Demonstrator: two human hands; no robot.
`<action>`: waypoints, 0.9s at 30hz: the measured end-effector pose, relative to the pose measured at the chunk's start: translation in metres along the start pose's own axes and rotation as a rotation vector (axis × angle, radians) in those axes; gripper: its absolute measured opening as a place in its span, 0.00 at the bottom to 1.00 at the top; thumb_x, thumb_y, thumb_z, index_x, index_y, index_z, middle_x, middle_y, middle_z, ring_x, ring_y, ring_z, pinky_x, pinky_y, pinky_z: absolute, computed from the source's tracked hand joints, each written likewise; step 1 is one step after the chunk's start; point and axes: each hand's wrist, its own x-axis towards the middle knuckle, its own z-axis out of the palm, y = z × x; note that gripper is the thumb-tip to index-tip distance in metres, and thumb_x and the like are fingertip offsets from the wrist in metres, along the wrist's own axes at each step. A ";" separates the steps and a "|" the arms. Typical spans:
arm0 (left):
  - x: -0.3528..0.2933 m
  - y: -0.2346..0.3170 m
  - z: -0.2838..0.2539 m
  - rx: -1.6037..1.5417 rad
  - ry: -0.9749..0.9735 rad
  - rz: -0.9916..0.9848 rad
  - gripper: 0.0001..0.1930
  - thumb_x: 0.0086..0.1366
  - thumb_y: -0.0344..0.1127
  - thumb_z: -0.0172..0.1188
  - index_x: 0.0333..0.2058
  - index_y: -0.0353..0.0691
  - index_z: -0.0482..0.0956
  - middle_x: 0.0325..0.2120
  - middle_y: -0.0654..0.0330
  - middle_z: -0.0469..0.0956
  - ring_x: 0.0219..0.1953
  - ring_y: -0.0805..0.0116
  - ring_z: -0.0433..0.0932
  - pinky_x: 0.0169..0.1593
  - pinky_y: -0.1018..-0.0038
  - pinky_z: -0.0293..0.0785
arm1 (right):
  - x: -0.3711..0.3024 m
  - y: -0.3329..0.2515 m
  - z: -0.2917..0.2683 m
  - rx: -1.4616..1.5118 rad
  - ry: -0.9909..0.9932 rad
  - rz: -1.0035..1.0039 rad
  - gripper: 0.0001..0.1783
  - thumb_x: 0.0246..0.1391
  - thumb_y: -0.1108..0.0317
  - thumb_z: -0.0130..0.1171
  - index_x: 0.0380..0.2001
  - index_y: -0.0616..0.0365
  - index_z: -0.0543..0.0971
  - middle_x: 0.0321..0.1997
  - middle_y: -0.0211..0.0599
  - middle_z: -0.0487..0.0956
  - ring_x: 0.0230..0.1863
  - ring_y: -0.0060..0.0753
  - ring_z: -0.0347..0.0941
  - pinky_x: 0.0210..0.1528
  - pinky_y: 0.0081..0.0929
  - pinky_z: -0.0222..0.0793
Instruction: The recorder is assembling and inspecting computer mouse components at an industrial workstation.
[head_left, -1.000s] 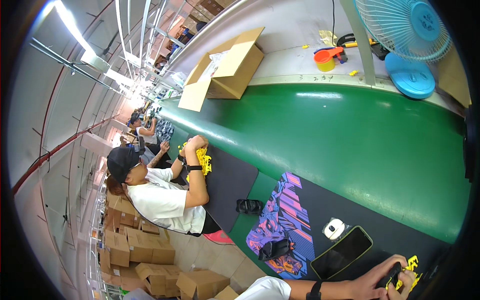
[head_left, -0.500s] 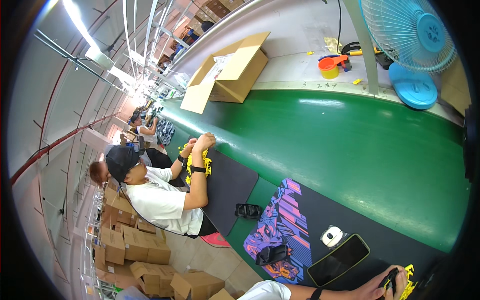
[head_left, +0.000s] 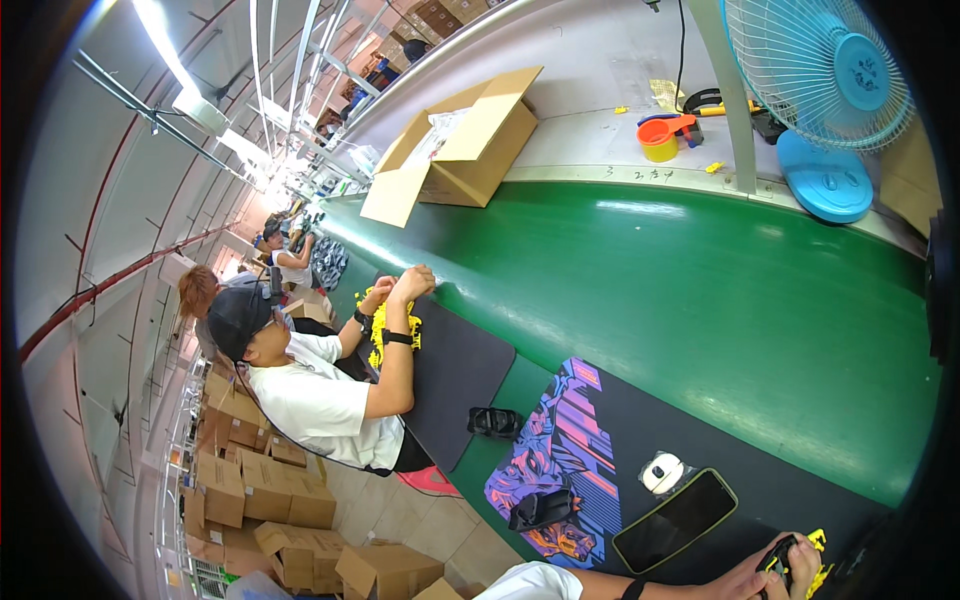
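At the lower right edge my left hand [head_left: 738,580], its forearm banded in black, has its fingers closed on a small black part [head_left: 776,556]. My right hand [head_left: 802,566], cut off by the picture's lower edge, grips the same part from the other side. The part's exact kind is too small to tell. Just beyond my fingers lie yellow plastic pieces [head_left: 820,575], partly hidden by the hand. A dark phone [head_left: 676,522] lies on the mat left of my hands, with a small white case [head_left: 663,472] beside it.
A patterned mat [head_left: 590,430] carries a black object [head_left: 542,510]; another black object [head_left: 495,422] lies further left. A co-worker [head_left: 320,390] handles yellow pieces. Beyond the green belt [head_left: 680,300] stand an open carton [head_left: 480,150], an orange-and-yellow cup [head_left: 660,140] and a blue fan [head_left: 825,175].
My hands stay at the lower right with the black part, which has turned slightly between the fingers. Behind the near co-worker, another person's head has risen.
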 end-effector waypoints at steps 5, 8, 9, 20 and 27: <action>-0.006 -0.005 0.002 -0.009 0.024 -0.010 0.38 0.65 0.67 0.37 0.54 0.34 0.61 0.48 0.54 0.68 0.51 0.63 0.67 0.54 0.70 0.64 | 0.004 -0.004 0.000 0.022 0.015 0.009 0.15 0.58 0.62 0.53 0.38 0.63 0.81 0.52 0.54 0.74 0.53 0.60 0.69 0.56 0.51 0.63; -0.008 -0.010 0.001 0.009 0.046 -0.016 0.37 0.66 0.65 0.36 0.55 0.34 0.61 0.49 0.54 0.67 0.52 0.62 0.66 0.56 0.69 0.63 | 0.006 -0.005 0.000 0.015 0.001 0.028 0.15 0.58 0.63 0.53 0.39 0.64 0.80 0.52 0.54 0.74 0.53 0.60 0.69 0.56 0.50 0.63; -0.008 -0.010 0.000 0.014 0.042 -0.018 0.36 0.67 0.64 0.36 0.56 0.33 0.61 0.50 0.54 0.67 0.53 0.61 0.66 0.57 0.68 0.62 | 0.006 -0.005 0.000 0.022 -0.001 0.042 0.14 0.58 0.64 0.53 0.39 0.64 0.80 0.52 0.54 0.74 0.53 0.60 0.69 0.56 0.49 0.63; -0.008 -0.007 -0.007 0.087 0.009 -0.055 0.35 0.67 0.62 0.39 0.56 0.32 0.62 0.49 0.53 0.69 0.52 0.62 0.68 0.56 0.68 0.64 | 0.007 -0.002 -0.002 0.045 -0.009 0.104 0.15 0.58 0.64 0.54 0.41 0.64 0.79 0.52 0.55 0.74 0.53 0.59 0.69 0.58 0.49 0.61; -0.009 -0.006 -0.008 0.104 0.006 -0.081 0.35 0.67 0.61 0.43 0.56 0.32 0.63 0.48 0.54 0.71 0.51 0.64 0.69 0.54 0.69 0.66 | 0.009 -0.002 -0.007 0.055 -0.030 0.117 0.14 0.56 0.65 0.55 0.40 0.64 0.80 0.51 0.54 0.75 0.53 0.59 0.69 0.58 0.48 0.61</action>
